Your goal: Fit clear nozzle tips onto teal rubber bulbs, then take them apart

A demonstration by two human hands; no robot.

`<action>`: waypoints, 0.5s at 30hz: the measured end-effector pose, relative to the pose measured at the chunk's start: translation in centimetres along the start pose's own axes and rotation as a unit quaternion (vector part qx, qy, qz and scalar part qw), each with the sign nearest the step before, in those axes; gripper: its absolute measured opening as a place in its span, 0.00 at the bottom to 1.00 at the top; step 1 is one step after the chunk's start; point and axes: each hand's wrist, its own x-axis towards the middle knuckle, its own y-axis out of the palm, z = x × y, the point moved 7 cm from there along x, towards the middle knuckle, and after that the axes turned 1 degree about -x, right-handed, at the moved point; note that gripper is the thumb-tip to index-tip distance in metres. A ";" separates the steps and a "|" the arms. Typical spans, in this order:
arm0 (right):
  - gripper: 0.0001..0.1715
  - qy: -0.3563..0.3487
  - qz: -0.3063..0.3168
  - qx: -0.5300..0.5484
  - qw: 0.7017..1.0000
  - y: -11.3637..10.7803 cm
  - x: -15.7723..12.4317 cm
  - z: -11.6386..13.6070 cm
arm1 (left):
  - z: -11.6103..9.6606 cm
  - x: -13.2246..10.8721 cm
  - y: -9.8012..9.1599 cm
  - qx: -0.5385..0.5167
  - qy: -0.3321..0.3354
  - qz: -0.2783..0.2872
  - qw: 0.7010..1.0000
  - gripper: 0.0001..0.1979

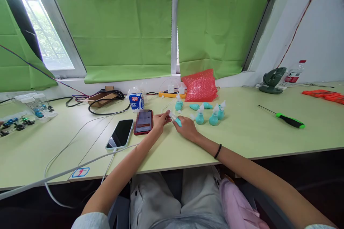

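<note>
My left hand (160, 120) pinches white tip (172, 115), right hand (186, 127) grips teal bulb (178, 122); four tipped bulbs (214, 118) stand finished, two bare bulbs (194, 106) lie untipped.

I see a smooth, matt tabletop (255, 136) and a glossy glass phone (120, 133). The teal bulb (178, 122) looks like matt, rubbery plastic; the bubble wrap (201, 86) is shiny film, the screwdriver (282, 117) metal and plastic.

Left hand (160, 120), right hand (188, 128), seemingly around teal bulb (178, 121)
</note>
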 end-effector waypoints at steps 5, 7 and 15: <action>0.17 0.003 0.017 -0.040 0.999 0.2 -0.2 0.5 | -0.2 -0.5 -0.3 0.027 0.054 -0.049 0.997 0.14; 0.17 0.002 0.013 -0.032 0.999 0.1 -0.2 0.5 | -0.3 -0.6 -0.4 0.036 0.069 -0.060 0.995 0.13; 0.16 0.010 0.011 0.176 0.984 0.3 0.6 -0.5 | -0.7 -0.7 -0.1 0.035 0.093 -0.029 0.995 0.14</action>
